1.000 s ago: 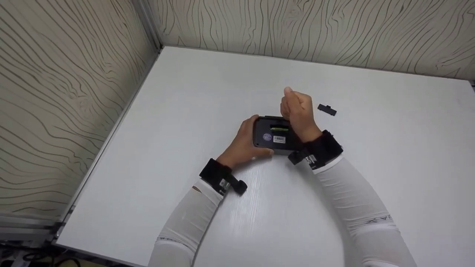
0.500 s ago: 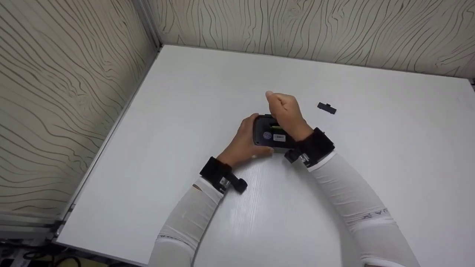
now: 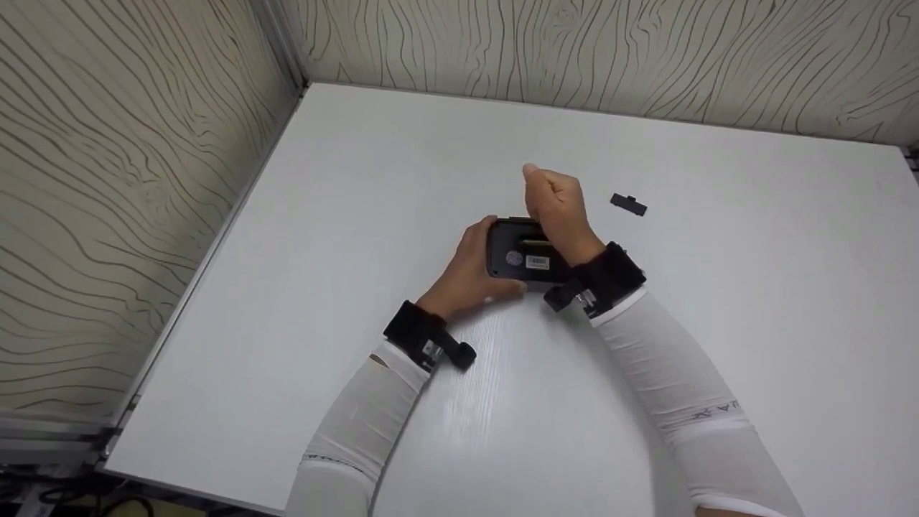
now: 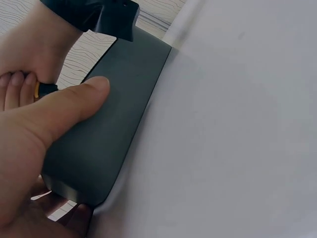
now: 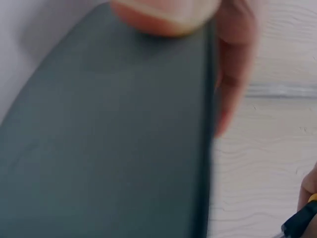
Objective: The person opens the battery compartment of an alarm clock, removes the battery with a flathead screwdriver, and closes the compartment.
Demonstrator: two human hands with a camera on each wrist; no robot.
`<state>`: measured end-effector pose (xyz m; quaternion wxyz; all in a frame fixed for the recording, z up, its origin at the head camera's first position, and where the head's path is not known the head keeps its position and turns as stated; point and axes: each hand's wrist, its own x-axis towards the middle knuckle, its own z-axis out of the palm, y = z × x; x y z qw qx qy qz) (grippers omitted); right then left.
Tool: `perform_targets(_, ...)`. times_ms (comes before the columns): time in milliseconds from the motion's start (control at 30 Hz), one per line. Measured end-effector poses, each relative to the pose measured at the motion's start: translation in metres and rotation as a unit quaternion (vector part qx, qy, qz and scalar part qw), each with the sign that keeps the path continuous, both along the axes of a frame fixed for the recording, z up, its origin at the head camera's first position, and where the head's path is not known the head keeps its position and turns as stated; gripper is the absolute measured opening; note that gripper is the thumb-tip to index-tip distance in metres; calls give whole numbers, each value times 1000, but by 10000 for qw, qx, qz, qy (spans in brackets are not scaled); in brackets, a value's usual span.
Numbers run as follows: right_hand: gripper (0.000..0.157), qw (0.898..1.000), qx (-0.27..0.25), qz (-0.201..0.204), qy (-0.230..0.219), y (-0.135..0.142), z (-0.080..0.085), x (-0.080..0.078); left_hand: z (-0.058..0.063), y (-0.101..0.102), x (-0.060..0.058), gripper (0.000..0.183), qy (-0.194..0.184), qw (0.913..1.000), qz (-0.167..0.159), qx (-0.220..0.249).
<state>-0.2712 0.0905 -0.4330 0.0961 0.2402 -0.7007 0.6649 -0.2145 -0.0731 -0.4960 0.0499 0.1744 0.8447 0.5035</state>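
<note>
At the table [image 3: 373,172], left hand [image 3: 470,273] clamps a device [image 3: 508,240], right hand [image 3: 560,208] clenches a tool [image 4: 48,89].

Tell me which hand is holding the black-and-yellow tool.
The right hand: its fingers curl round the tool, while the left hand grips the black device.

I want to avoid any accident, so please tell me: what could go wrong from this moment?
The tool gripped in the right hand could slip toward the left hand, which holds the black device; the tool's tip is out of sight. The yellow-green battery-like piece, uncovered in the device, might spring out if pried. The small black cover lies loose near the right hand and could be knocked away.
</note>
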Motion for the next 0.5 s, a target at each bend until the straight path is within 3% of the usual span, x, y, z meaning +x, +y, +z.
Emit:
perform_targets(267, 54, 9910, -1331, -6, -112, 12, 0, 2, 0, 0, 0, 114, -165, 9998, -40, -115)
perform_targets(500, 55, 9691, -2450, -185, -207, 20, 0, 2, 0, 0, 0, 114, -146, 9998, -23, -134)
